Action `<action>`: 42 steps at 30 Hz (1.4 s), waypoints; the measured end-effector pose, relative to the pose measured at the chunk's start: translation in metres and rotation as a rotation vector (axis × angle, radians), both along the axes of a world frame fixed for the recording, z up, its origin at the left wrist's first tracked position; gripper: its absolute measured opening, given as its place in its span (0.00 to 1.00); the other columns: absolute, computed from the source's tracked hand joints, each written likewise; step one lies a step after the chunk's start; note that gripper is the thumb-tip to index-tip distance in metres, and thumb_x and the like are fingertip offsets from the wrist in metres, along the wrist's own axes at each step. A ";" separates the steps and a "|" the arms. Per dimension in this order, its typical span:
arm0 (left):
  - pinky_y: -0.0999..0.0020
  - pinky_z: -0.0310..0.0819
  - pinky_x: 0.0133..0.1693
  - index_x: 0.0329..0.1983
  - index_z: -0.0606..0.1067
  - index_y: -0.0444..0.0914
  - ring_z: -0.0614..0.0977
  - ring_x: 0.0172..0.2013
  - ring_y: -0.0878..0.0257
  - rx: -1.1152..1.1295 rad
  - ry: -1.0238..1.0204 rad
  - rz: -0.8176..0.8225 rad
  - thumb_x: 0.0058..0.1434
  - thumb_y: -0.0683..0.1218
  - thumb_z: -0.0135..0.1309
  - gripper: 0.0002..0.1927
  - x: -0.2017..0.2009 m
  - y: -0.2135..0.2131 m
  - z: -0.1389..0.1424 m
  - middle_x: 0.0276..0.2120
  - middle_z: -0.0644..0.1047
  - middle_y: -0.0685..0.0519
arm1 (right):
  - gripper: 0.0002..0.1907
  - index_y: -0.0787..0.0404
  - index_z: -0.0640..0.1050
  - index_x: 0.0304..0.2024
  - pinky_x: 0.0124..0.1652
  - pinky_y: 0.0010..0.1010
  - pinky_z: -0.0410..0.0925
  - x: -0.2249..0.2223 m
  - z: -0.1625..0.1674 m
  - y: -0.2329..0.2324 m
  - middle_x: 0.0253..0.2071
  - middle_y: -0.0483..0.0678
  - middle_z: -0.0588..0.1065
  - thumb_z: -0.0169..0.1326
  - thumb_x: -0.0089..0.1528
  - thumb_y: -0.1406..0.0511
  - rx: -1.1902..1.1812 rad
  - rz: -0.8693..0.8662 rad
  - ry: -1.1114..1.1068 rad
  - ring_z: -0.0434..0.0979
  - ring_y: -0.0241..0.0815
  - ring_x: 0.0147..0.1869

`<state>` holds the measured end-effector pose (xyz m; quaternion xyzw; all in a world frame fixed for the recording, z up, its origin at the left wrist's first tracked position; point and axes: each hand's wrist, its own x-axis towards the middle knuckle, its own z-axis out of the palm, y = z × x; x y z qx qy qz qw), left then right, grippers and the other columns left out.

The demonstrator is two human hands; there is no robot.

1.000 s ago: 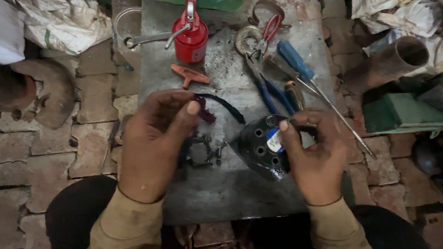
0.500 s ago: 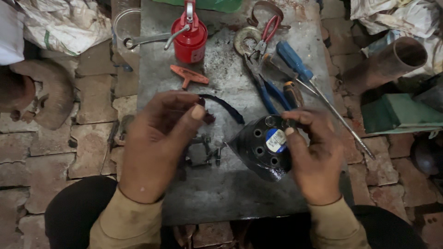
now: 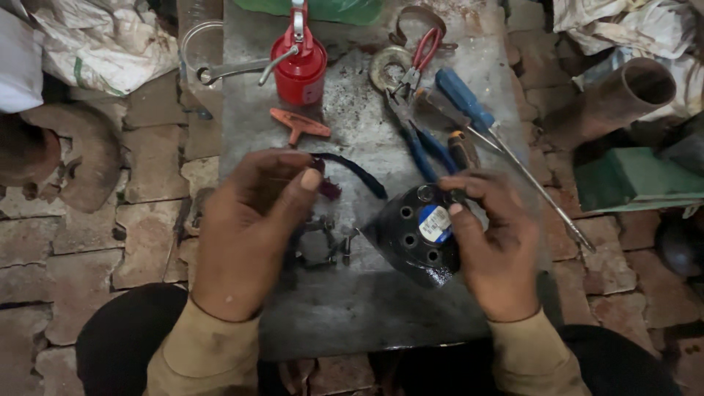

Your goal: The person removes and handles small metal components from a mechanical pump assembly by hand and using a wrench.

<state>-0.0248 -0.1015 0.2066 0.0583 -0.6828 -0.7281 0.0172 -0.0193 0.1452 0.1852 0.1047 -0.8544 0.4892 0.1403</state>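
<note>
My right hand (image 3: 499,249) grips a black round metal part (image 3: 414,236) with several holes and a blue and white sticker, resting on the grey metal plate (image 3: 352,315). My left hand (image 3: 253,227) is closed around a small dark piece near a dark cord (image 3: 359,174); what it pinches is mostly hidden by the fingers. Small bolts and dark fittings (image 3: 323,246) lie on the plate between my hands.
A red oil can (image 3: 299,62), an orange T-shaped tool (image 3: 299,126), red-handled pliers (image 3: 418,62), blue-handled pliers (image 3: 418,143) and a blue screwdriver (image 3: 477,117) lie at the plate's far end. Brick floor surrounds it. A pipe (image 3: 623,95) and green box (image 3: 631,180) sit at right.
My right hand has shifted slightly over the black part, its thumb now on the sticker. My left hand stays put, fingers still closed.
</note>
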 end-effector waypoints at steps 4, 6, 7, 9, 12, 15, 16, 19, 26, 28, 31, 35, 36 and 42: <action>0.76 0.75 0.42 0.51 0.76 0.35 0.80 0.40 0.70 -0.033 -0.017 0.007 0.66 0.45 0.58 0.13 0.001 0.000 0.001 0.41 0.81 0.54 | 0.15 0.67 0.74 0.50 0.59 0.29 0.67 -0.002 -0.006 -0.007 0.51 0.50 0.73 0.59 0.62 0.73 -0.248 -0.084 -0.126 0.74 0.40 0.57; 0.76 0.75 0.43 0.51 0.76 0.35 0.81 0.41 0.70 -0.020 -0.018 0.008 0.66 0.45 0.58 0.14 0.001 0.000 0.001 0.41 0.81 0.54 | 0.13 0.67 0.74 0.48 0.56 0.31 0.70 -0.001 -0.008 -0.006 0.47 0.51 0.74 0.62 0.63 0.72 -0.222 -0.194 -0.200 0.75 0.40 0.52; 0.76 0.76 0.43 0.51 0.76 0.35 0.81 0.41 0.71 -0.012 -0.019 0.009 0.66 0.45 0.58 0.14 0.001 0.000 0.001 0.41 0.81 0.54 | 0.12 0.67 0.74 0.49 0.58 0.31 0.70 0.001 -0.008 -0.004 0.50 0.51 0.73 0.59 0.63 0.73 -0.164 -0.150 -0.142 0.75 0.41 0.56; 0.76 0.76 0.43 0.51 0.76 0.34 0.81 0.41 0.70 -0.028 -0.025 0.005 0.66 0.45 0.58 0.14 0.002 0.000 0.001 0.41 0.81 0.54 | 0.12 0.67 0.76 0.51 0.63 0.33 0.69 0.002 -0.007 0.000 0.57 0.51 0.71 0.54 0.64 0.76 -0.050 -0.062 -0.021 0.75 0.41 0.63; 0.76 0.76 0.44 0.51 0.76 0.34 0.82 0.41 0.70 -0.046 0.010 -0.002 0.66 0.45 0.58 0.13 0.001 0.001 0.000 0.41 0.81 0.53 | 0.18 0.67 0.75 0.51 0.59 0.31 0.67 0.002 -0.007 0.000 0.55 0.49 0.69 0.51 0.57 0.76 -0.189 -0.044 -0.068 0.72 0.40 0.60; 0.75 0.76 0.45 0.51 0.75 0.33 0.82 0.41 0.69 -0.040 0.038 -0.011 0.67 0.44 0.58 0.13 0.000 0.000 0.000 0.40 0.82 0.53 | 0.17 0.67 0.70 0.52 0.57 0.31 0.69 -0.001 -0.008 -0.008 0.52 0.49 0.71 0.60 0.62 0.73 -0.192 -0.124 -0.083 0.73 0.39 0.55; 0.75 0.76 0.45 0.51 0.75 0.33 0.82 0.41 0.69 -0.033 0.039 -0.018 0.67 0.44 0.58 0.12 0.001 0.000 0.000 0.40 0.82 0.53 | 0.15 0.67 0.71 0.51 0.58 0.31 0.70 -0.001 -0.007 -0.008 0.52 0.49 0.71 0.59 0.63 0.73 -0.195 -0.106 -0.081 0.74 0.39 0.55; 0.75 0.76 0.41 0.50 0.76 0.33 0.81 0.38 0.69 -0.183 0.039 0.050 0.67 0.43 0.58 0.12 0.001 0.001 0.001 0.38 0.82 0.52 | 0.11 0.67 0.74 0.49 0.58 0.31 0.69 -0.001 -0.003 -0.005 0.51 0.51 0.72 0.55 0.64 0.75 -0.111 -0.056 -0.043 0.74 0.40 0.56; 0.75 0.77 0.42 0.50 0.76 0.32 0.82 0.38 0.70 -0.068 0.019 0.026 0.66 0.44 0.57 0.13 0.001 0.002 0.004 0.38 0.83 0.52 | 0.15 0.67 0.73 0.51 0.52 0.26 0.67 -0.002 -0.009 -0.008 0.49 0.47 0.72 0.61 0.63 0.70 -0.266 -0.144 -0.172 0.72 0.36 0.53; 0.75 0.76 0.40 0.50 0.77 0.33 0.81 0.38 0.70 -0.103 -0.006 0.048 0.66 0.44 0.58 0.13 0.001 0.003 0.003 0.38 0.82 0.53 | 0.12 0.67 0.74 0.48 0.50 0.25 0.69 -0.001 -0.010 -0.008 0.46 0.48 0.73 0.62 0.64 0.70 -0.243 -0.170 -0.173 0.74 0.35 0.51; 0.75 0.74 0.40 0.50 0.77 0.33 0.80 0.37 0.71 -0.180 0.020 0.060 0.66 0.45 0.59 0.13 0.001 0.004 0.003 0.38 0.82 0.53 | 0.09 0.67 0.77 0.46 0.48 0.25 0.72 0.002 -0.005 -0.006 0.48 0.48 0.74 0.59 0.65 0.70 -0.088 -0.145 -0.097 0.77 0.36 0.52; 0.76 0.76 0.41 0.49 0.78 0.34 0.80 0.38 0.72 -0.211 0.018 0.060 0.65 0.46 0.60 0.13 0.001 0.004 0.002 0.38 0.82 0.55 | 0.07 0.67 0.78 0.47 0.47 0.25 0.71 0.003 0.000 -0.005 0.50 0.50 0.74 0.56 0.66 0.71 -0.073 -0.113 -0.105 0.76 0.37 0.53; 0.76 0.75 0.41 0.49 0.78 0.34 0.80 0.38 0.72 -0.193 0.024 0.058 0.66 0.45 0.60 0.13 0.001 0.004 0.002 0.38 0.81 0.55 | 0.07 0.67 0.78 0.47 0.50 0.26 0.71 0.004 0.000 -0.004 0.50 0.50 0.74 0.55 0.67 0.71 -0.062 -0.091 -0.093 0.76 0.38 0.53; 0.76 0.74 0.42 0.49 0.77 0.34 0.79 0.39 0.72 -0.129 0.047 0.048 0.66 0.45 0.60 0.12 0.001 0.002 -0.004 0.39 0.81 0.55 | 0.05 0.68 0.75 0.50 0.62 0.30 0.67 0.005 -0.002 0.000 0.52 0.53 0.73 0.51 0.73 0.72 0.094 -0.059 0.119 0.74 0.42 0.58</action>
